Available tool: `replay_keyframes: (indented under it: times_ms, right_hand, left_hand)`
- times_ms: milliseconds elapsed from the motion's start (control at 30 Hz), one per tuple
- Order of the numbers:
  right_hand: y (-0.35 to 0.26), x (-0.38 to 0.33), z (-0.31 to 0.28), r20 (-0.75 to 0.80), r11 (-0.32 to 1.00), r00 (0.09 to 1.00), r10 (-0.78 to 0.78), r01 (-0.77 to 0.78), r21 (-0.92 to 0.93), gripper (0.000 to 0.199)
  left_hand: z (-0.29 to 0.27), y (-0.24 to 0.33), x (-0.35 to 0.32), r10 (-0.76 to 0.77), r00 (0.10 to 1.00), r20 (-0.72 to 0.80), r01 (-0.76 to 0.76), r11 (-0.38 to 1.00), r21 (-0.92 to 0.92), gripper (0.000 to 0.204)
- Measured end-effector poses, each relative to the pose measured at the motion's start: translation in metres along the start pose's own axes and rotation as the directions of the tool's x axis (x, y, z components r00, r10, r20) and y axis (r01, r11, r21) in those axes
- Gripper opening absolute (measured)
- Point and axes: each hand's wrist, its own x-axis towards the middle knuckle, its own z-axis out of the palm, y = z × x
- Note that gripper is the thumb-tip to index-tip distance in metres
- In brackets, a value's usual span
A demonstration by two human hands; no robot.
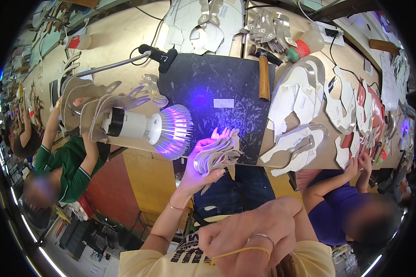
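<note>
My left hand [199,159] is raised at the near edge of a black work mat [185,76], its fingers and thumb closed around a stack of thin grey-beige shoe upper pieces [217,152]. The layered, curved edges fan out past the fingertips. Close in front of my chest, my right hand [256,226] has its fingers curled, with a thin yellow rubber band [238,251] hooked on them; how the fingers grip it is partly hidden. A small white label [223,103] lies on the mat just beyond the stack.
Left of my left hand, a lamp with a finned metal head [173,131] shines purple light. A hammer [263,76] lies at the mat's right edge. White-and-silver upper pieces [298,94] cover the right side. Co-workers sit on both sides, in green [76,159] and purple [328,214].
</note>
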Motion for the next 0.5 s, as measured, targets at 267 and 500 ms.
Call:
replay_keyframes:
  times_ms: [267,500]
  right_hand:
    - [0.003,-0.005,-0.030,0.208,0.999,0.977,0.051,-0.048,-0.023,0.027]
    - [-0.038,-0.035,-0.052,-0.619,0.587,0.785,0.031,-0.516,-0.624,0.039]
  left_hand:
    - [0.000,-0.005,0.001,0.034,0.999,0.039,-0.035,0.999,0.017,0.075]
    - [0.005,-0.001,0.003,0.190,0.982,-0.012,-0.187,0.974,0.127,0.084]
